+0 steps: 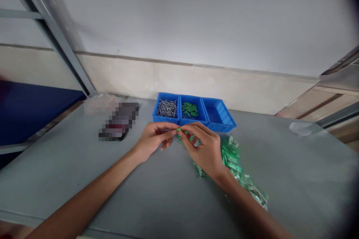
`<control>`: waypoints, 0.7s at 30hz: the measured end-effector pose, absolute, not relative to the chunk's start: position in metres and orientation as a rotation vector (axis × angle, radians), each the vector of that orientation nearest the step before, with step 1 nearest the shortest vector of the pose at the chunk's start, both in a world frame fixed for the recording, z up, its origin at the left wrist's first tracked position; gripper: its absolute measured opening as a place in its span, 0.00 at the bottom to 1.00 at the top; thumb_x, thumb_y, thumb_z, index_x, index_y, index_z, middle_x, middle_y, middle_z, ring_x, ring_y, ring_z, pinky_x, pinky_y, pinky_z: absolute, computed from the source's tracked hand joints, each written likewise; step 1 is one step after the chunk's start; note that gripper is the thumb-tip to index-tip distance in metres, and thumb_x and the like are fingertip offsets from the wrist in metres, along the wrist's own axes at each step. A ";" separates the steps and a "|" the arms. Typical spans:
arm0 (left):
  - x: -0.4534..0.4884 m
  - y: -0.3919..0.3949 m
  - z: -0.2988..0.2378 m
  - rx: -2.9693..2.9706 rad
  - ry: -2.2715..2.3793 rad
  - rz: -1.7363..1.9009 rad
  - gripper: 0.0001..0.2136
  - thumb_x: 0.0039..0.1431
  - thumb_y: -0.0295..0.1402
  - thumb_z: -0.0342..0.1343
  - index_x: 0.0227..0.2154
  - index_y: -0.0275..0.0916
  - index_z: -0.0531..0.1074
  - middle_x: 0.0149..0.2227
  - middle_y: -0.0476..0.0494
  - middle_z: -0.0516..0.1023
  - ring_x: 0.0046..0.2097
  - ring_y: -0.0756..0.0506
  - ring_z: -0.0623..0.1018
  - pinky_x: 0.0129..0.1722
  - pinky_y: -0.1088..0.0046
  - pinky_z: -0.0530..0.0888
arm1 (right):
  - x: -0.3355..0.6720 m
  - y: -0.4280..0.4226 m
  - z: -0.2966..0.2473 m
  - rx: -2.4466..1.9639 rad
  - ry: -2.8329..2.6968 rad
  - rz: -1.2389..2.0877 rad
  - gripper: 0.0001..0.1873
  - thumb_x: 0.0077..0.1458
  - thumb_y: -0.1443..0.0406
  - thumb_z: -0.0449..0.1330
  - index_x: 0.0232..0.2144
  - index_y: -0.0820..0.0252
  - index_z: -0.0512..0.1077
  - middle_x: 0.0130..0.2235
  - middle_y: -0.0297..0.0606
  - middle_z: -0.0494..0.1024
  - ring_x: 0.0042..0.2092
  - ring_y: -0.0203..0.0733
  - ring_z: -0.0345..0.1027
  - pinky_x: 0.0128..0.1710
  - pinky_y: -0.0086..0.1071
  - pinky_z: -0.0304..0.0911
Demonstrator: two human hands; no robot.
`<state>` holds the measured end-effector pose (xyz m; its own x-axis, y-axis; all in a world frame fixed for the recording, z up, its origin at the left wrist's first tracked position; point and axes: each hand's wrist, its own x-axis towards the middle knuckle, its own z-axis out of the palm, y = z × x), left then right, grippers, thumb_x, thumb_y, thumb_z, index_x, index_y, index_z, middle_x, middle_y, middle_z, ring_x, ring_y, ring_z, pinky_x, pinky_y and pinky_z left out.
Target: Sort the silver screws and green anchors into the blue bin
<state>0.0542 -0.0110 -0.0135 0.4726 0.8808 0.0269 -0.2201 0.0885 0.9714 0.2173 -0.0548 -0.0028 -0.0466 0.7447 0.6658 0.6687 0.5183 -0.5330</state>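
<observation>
A small green plastic wall plug is pinched between the fingertips of both hands, just in front of the blue bins. My left hand grips its left end with thumb and forefinger. My right hand closes on the other end from the right. More green plugs show behind and below the right fingers, partly covered. Green plugs also lie in the middle blue bin. The left blue bin holds many metal screws.
To the right of the middle bin stands a third blue bin. Clear bags with green and metal pieces lie beside and under my right forearm. A blurred dark object and clear plastic are at the left of the grey table.
</observation>
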 end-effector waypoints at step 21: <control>0.053 -0.011 -0.012 1.207 0.713 0.982 0.08 0.52 0.34 0.63 0.35 0.36 0.77 0.17 0.51 0.71 0.18 0.53 0.68 0.16 0.79 0.66 | 0.216 -0.054 -0.004 -1.147 -1.729 0.073 0.05 0.55 0.68 0.57 0.33 0.59 0.74 0.32 0.37 0.77 0.26 0.33 0.68 0.25 0.29 0.66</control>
<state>0.0526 -0.0106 -0.0118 0.4266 0.9031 0.0494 -0.2333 0.0571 0.9707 0.2157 -0.0541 -0.0044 -0.0311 0.7134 0.7001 0.6519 0.5454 -0.5268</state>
